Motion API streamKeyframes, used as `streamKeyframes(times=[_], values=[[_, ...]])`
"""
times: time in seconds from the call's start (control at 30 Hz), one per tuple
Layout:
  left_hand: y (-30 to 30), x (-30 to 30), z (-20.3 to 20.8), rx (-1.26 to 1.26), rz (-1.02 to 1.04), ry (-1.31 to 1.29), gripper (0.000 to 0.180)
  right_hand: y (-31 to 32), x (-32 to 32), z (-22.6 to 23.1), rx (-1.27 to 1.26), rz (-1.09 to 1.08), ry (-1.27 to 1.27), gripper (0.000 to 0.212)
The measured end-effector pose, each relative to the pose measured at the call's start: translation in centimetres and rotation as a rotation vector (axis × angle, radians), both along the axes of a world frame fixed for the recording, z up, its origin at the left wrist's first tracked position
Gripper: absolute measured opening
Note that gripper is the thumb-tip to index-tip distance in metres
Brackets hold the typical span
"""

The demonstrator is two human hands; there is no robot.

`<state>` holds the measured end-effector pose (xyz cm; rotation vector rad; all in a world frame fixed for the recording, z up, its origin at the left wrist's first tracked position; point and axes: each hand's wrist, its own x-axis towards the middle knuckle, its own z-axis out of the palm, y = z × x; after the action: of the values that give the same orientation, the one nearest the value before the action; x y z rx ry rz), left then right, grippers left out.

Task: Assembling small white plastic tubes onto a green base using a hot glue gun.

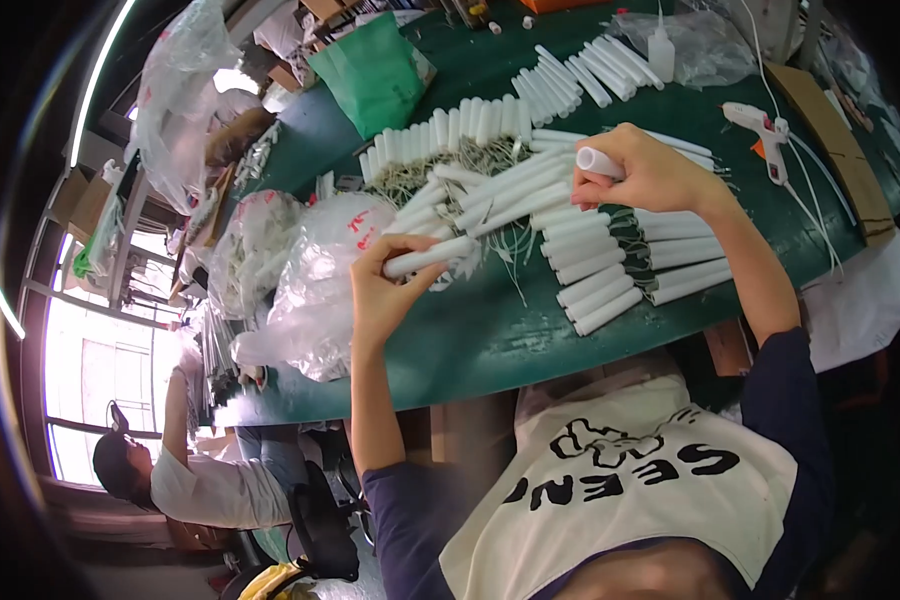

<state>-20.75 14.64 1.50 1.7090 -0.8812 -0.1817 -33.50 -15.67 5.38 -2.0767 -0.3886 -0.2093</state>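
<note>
My left hand [385, 285] is closed on a white tube [432, 257], thumb and fingers pinching it as it lies nearly level. Farther right, my right hand [660, 175] is wrapped round another white tube [600, 163], whose hollow end faces me. Below that hand, rows of white tubes [595, 275] lie side by side, with thin pale wires [635, 245] coming from their ends. More loose white tubes [515, 190] are heaped between my hands. Behind them stands a packed row of tubes [460, 122] with a tangle of wires [440, 170].
A white glue gun [765, 140] with a cord lies at the right, near a cardboard piece [835, 150]. Clear plastic bags [330, 270] bulge at the left. A green bag [370, 75] and a nozzle bottle [661, 52] are farther back. Another person [220, 490] sits at the left.
</note>
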Motion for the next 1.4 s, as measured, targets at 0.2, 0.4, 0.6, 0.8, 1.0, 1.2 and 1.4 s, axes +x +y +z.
streamKeyframes(times=[0.2,0.4,0.6,0.8,1.0,1.2,1.4], values=[[3.5,0.3,-4.1,0.476,0.109,-0.2,0.023,0.3,0.6,-2.0,-0.188,0.031,0.111,0.018],[1.6,-1.1,-3.0,0.606,0.062,-0.497,0.023,1.4,0.1,-3.0,-0.285,0.003,0.136,0.015],[-6.7,-6.0,-1.2,0.148,-0.203,-0.452,0.018,2.6,-1.6,-2.5,-0.268,-0.007,-0.04,0.013],[-8.0,-5.8,-2.2,0.217,-0.287,-0.196,0.015,1.7,-3.0,-2.9,-0.307,-0.103,-0.181,0.01],[-7.9,-5.7,-1.5,0.162,-0.106,-0.176,0.014,1.1,-3.8,-3.0,-0.33,-0.186,-0.328,0.026],[-7.1,-5.5,-0.7,0.164,-0.057,-0.191,0.014,0.2,-4.4,-2.5,-0.511,-0.319,-0.094,0.039],[-7.5,-5.4,-0.8,0.184,-0.109,-0.264,0.013,0.7,-4.1,-3.3,-0.555,-0.295,-0.089,0.037]])
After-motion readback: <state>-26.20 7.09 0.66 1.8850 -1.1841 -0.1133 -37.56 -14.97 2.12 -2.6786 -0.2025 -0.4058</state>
